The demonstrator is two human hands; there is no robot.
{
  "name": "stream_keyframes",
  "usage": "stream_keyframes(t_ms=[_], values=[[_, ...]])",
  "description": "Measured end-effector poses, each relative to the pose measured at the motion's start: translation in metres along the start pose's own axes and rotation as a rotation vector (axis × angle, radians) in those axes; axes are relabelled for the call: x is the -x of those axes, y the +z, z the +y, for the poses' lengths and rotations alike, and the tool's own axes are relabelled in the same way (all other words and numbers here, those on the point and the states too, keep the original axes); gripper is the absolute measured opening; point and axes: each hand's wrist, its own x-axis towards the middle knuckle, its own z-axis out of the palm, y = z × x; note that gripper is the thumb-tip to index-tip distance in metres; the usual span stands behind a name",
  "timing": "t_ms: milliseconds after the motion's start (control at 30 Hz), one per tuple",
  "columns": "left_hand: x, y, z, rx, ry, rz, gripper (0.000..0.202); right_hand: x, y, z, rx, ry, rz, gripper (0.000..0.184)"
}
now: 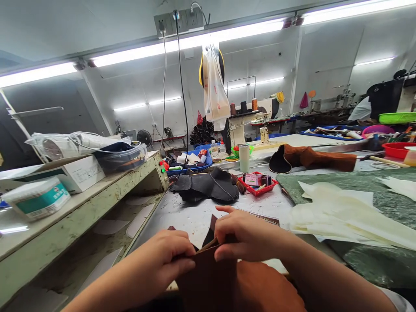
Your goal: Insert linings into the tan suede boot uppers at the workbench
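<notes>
A dark brown leather piece (208, 277) hangs from both my hands at the near edge of the table. My left hand (172, 253) pinches its upper edge on the left, thumb in front and fingers behind. On the other side, my right hand (237, 236) grips the same edge between thumb and curled fingers, with the index finger raised. Between the hands the edge looks folded or doubled, and a dark flap stands up behind it. Lighter orange-brown leather (266, 286) shows below my right wrist. The lower part of the work runs out of view.
Beyond my hands lie black leather pieces (208, 185) and a red basket (260, 190) of small items. A white tumbler (244, 158) stands behind. Brown boot-shaped leather (315, 159) and pale paper patterns (338, 212) are at right. A shelf (97, 216) bounds the left.
</notes>
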Motion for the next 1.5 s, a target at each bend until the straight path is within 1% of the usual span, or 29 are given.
stream_keyframes(t_ms=[100, 233, 333, 433, 467, 500, 533, 600, 633, 667, 700, 733, 833, 867, 933, 1033, 1167, 1200, 1300, 1367, 1433, 1500], values=[[0.003, -0.001, -0.006, 0.066, -0.036, -0.054, 0.014, 0.002, -0.007, 0.007, -0.011, 0.043, -0.055, 0.021], [0.001, -0.005, -0.001, 0.075, -0.078, -0.099, 0.015, 0.0, -0.005, 0.008, 0.035, 0.057, -0.034, 0.017], [-0.002, -0.011, 0.008, 0.094, -0.044, -0.16, 0.025, -0.001, -0.002, 0.006, 0.061, 0.064, -0.018, 0.015], [-0.007, -0.014, 0.01, 0.123, 0.01, -0.211, 0.042, 0.0, 0.002, 0.002, 0.106, 0.041, 0.027, 0.016], [-0.009, -0.014, 0.01, 0.112, 0.007, -0.207, 0.046, 0.0, 0.004, -0.001, 0.132, 0.028, 0.061, 0.016], [-0.012, -0.014, 0.009, 0.086, -0.004, -0.182, 0.045, 0.0, 0.006, -0.003, 0.165, 0.014, 0.104, 0.016], [-0.016, -0.013, 0.009, 0.048, -0.014, -0.142, 0.039, 0.0, 0.008, -0.005, 0.206, 0.003, 0.158, 0.016], [-0.023, -0.012, 0.007, -0.024, -0.016, -0.034, 0.018, 0.0, 0.01, -0.009, 0.293, -0.012, 0.27, 0.017], [-0.027, -0.013, 0.007, -0.043, -0.008, 0.019, 0.011, -0.001, 0.009, -0.01, 0.32, -0.017, 0.311, 0.018], [-0.03, -0.013, 0.006, -0.046, 0.001, 0.061, 0.014, -0.001, 0.007, -0.01, 0.328, -0.018, 0.328, 0.019], [-0.032, -0.014, 0.005, -0.036, 0.007, 0.082, 0.016, -0.001, 0.004, -0.008, 0.317, -0.01, 0.312, 0.019], [-0.034, -0.016, 0.004, -0.021, 0.009, 0.082, 0.015, -0.001, 0.0, -0.006, 0.291, 0.006, 0.269, 0.02], [-0.033, -0.019, -0.001, 0.006, 0.003, 0.037, 0.009, -0.001, -0.013, 0.006, 0.186, 0.086, 0.077, 0.026], [-0.032, -0.02, -0.002, 0.011, -0.005, 0.018, 0.008, -0.001, -0.015, 0.01, 0.154, 0.098, 0.033, 0.026], [-0.029, -0.019, -0.006, 0.032, -0.015, -0.014, 0.007, -0.002, -0.017, 0.018, 0.11, 0.097, 0.0, 0.022], [-0.027, -0.017, -0.009, 0.043, -0.013, -0.06, 0.008, -0.004, -0.012, 0.022, 0.124, 0.09, 0.01, 0.015], [-0.027, -0.016, -0.006, -0.021, 0.01, -0.091, 0.011, -0.007, -0.007, 0.021, 0.194, 0.089, 0.027, 0.014], [-0.027, -0.016, -0.004, -0.023, 0.017, -0.101, 0.015, -0.007, -0.007, 0.02, 0.212, 0.087, 0.031, 0.014], [-0.025, -0.016, 0.0, 0.016, 0.053, -0.137, 0.037, -0.008, -0.002, 0.018, 0.268, 0.075, 0.06, 0.016], [-0.025, -0.015, 0.0, 0.035, 0.059, -0.11, 0.041, -0.009, 0.005, 0.016, 0.308, 0.053, 0.102, 0.016], [-0.024, -0.014, -0.003, 0.028, 0.037, -0.049, 0.035, -0.01, 0.011, 0.013, 0.35, 0.034, 0.169, 0.017], [-0.024, -0.012, -0.009, 0.02, 0.014, -0.003, 0.029, -0.011, 0.012, 0.01, 0.376, 0.041, 0.237, 0.018]])
